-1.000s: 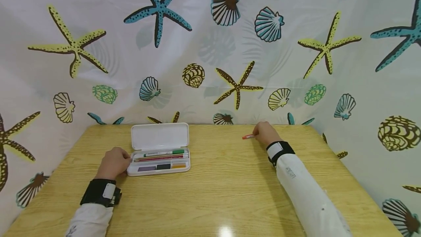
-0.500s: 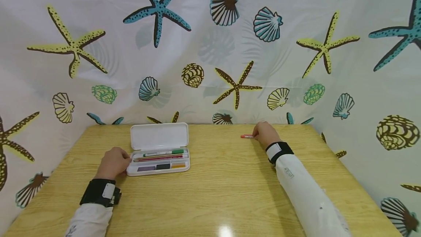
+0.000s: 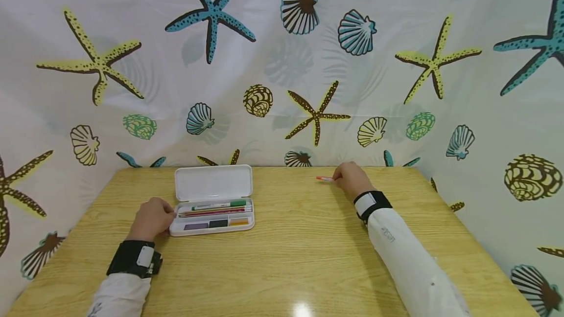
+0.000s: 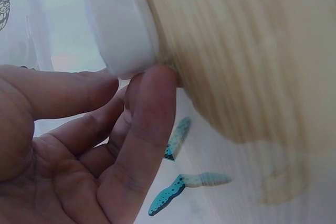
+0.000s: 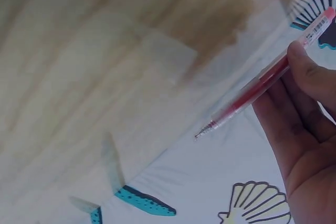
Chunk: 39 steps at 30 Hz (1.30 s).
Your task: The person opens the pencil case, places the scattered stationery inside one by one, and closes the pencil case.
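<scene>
A white pencil case (image 3: 214,199) lies open on the wooden table (image 3: 291,248), its lid flipped back. Inside are a green pen (image 3: 219,205), a red pencil and small coloured blocks. My left hand (image 3: 152,217) holds the case's left end; in the left wrist view its fingers (image 4: 152,108) curl against the white case edge (image 4: 123,30). My right hand (image 3: 348,180) is at the far side of the table and pinches a red pen (image 3: 325,178). The right wrist view shows that clear-barrelled red pen (image 5: 262,85) held between my fingertips, tip pointing away from the palm.
A curtain printed with starfish and shells (image 3: 282,62) encloses the table at the back and both sides. The table's far edge (image 3: 282,167) runs just behind the case and my right hand.
My right hand has lifted the red pen slightly and shifted it left along the far side of the table. My left hand and the case have not moved.
</scene>
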Motion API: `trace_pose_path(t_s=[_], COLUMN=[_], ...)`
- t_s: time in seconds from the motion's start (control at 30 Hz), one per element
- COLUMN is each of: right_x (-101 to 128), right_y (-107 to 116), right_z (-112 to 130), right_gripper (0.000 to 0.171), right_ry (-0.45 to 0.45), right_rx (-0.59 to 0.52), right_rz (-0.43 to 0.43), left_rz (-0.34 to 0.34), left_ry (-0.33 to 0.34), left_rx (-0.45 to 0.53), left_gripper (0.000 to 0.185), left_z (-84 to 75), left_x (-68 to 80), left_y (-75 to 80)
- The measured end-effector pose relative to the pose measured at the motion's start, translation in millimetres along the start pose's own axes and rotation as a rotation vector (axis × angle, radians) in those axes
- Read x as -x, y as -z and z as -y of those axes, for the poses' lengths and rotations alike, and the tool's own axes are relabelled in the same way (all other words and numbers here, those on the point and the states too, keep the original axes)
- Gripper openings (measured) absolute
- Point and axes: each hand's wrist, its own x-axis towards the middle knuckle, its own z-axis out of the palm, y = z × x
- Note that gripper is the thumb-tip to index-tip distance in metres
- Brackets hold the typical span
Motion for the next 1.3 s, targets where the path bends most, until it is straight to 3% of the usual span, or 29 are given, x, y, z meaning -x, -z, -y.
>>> trace_pose_path(t_s=[0.23,0.8,1.3], right_x=[-1,9,11], right_y=[11,38,35], right_z=[27,128,172], right_gripper=[0.004,0.008,0.008], right_ry=[0.099,0.342,0.534], right_rx=[0.003,-0.076,-0.1], right_rz=[-0.023,-0.106,-0.174], left_rz=[0.014,0.018,0.002], left_ry=[0.016,0.013,0.028], left_rx=[0.003,-0.006,0.002], left_gripper=[0.026,0.027,0.026], left_z=[0.8,1.9,0.8], left_x=[0.6,-2.3,-5.2], left_y=[-0.2,-1.1,-5.1])
